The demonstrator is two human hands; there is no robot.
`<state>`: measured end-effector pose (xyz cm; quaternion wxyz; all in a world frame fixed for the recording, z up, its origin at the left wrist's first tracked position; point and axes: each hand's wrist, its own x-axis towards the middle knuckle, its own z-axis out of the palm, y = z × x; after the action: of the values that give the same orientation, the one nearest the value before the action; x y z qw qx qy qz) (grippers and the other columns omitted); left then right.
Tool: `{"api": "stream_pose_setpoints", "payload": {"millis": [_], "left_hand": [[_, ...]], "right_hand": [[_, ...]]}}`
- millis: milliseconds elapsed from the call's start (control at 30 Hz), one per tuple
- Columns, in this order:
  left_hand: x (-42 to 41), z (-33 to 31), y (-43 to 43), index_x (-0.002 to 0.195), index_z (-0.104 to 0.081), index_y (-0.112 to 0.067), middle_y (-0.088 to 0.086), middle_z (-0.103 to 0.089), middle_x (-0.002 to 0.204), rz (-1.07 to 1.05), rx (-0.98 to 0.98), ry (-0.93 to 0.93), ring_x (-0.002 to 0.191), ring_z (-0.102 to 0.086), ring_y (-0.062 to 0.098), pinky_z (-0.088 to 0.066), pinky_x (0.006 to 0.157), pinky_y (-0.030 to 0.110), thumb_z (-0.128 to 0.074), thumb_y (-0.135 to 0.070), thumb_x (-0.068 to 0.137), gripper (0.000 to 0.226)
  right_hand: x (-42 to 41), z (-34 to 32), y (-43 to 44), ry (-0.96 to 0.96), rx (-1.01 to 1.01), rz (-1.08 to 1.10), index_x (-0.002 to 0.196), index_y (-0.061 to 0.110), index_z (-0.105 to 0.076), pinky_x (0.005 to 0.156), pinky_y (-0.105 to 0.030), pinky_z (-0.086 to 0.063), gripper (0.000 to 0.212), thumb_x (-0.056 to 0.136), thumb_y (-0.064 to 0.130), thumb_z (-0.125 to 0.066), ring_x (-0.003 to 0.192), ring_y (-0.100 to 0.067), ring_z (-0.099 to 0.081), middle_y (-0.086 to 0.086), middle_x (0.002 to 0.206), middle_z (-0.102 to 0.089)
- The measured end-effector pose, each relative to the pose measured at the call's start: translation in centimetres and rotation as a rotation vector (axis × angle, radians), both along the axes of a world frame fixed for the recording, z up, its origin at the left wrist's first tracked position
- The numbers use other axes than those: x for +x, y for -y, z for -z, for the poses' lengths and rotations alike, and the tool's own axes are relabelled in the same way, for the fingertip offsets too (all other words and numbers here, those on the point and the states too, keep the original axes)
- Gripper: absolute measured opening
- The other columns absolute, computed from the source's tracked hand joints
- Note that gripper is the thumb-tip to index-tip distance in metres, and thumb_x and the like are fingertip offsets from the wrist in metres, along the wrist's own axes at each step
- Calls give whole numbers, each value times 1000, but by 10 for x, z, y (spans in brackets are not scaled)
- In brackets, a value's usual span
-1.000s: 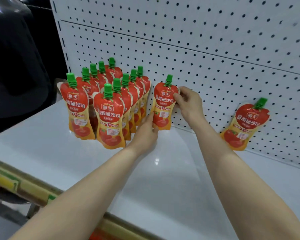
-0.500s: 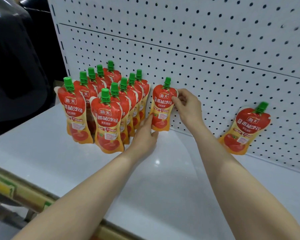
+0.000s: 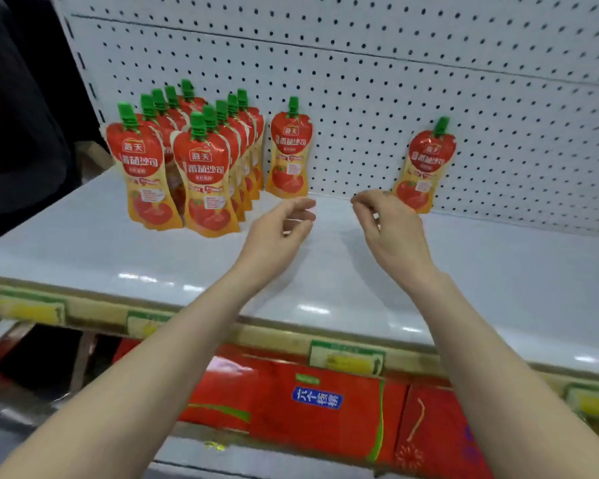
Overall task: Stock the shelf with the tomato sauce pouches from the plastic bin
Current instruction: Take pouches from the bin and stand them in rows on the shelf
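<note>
Your left hand (image 3: 277, 229) and right hand (image 3: 388, 233) have drawn back from the glossy, green-capped pouch (image 3: 288, 150). It stands alone on the smooth white shelf (image 3: 118, 243) at twelve o'clock, against the perforated back panel (image 3: 360, 98). Both hands are empty, fingers loosely curled. Red packets (image 3: 308, 402) below are blurred and partly cut off.

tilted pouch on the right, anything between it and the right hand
Nothing visible. The right hand hovers empty just in front and left of the tilted pouch, which leans against the pegboard; only bare shelf lies between them.
</note>
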<state>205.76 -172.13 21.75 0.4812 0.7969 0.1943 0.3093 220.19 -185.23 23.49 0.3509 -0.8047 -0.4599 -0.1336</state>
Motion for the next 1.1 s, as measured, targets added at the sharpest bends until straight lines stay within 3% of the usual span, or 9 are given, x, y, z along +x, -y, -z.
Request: {"api": "stream_pose_setpoints", "payload": {"millis": [133,367,533,667,767,867,1000,1100], "left_hand": [[-44,11,55,114,-63,-26,-5,-69,97,91,-46,85,92,-67,19,-55,87,43,-57,-13,90,28],[-91,57,174,106,-63,-32,-9,-68,96,342,-192,70,94,-67,20,-54,86,33,-54,-16,89,25],[-107,138,252,111,-63,-28,-6,-70,97,477,-200,-139,91,-66,14,-54,87,38,-56,-10,92,27],[-108,208,305,112,-61,-33,-13,-68,100,555,-210,-393,91,-64,2,-54,86,32,-57,-10,93,30],[-102,253,348,115,-57,-30,-9,-66,104,583,-212,-559,95,-63,4,-51,85,24,-57,-12,93,28],[-89,295,394,115,-56,-28,-5,-65,108,568,-231,-666,98,-62,4,-50,88,24,-60,-9,91,31],[-61,354,450,129,-53,-25,1,-59,128,471,-177,-857,117,-58,20,-47,98,33,-62,-16,91,39],[-37,398,473,140,-44,-21,6,-48,142,463,-64,-911,126,-51,25,-41,104,36,-62,-20,92,51]], "right_hand": [[-56,28,77,0,71,107,118,17,-64,87,-39,-50,24,101,26,-49,100,-20,-62,1,111,-68],[-150,110,227,-8,209,405,114,10,-67,90,-24,-43,21,100,13,-52,102,-17,-61,-2,109,-69],[-207,212,331,-313,78,644,117,15,-65,90,-32,-48,23,101,17,-49,105,-17,-62,2,113,-68],[-235,287,409,-617,-88,781,125,17,-62,93,-37,-49,27,101,20,-49,112,-20,-61,0,121,-67],[-232,326,462,-816,-190,863,133,17,-57,82,-36,-51,34,100,22,-51,106,-27,-64,-5,118,-68],[-201,356,509,-916,-328,871,133,12,-54,71,-33,-41,34,99,14,-51,100,-36,-64,-12,113,-68],[-138,403,552,-988,-458,771,131,9,-56,79,-40,-51,36,95,7,-54,100,-40,-64,-18,116,-68],[-93,443,561,-1020,-548,681,132,9,-56,87,-40,-51,34,99,16,-53,106,-39,-64,-18,120,-68]]}}
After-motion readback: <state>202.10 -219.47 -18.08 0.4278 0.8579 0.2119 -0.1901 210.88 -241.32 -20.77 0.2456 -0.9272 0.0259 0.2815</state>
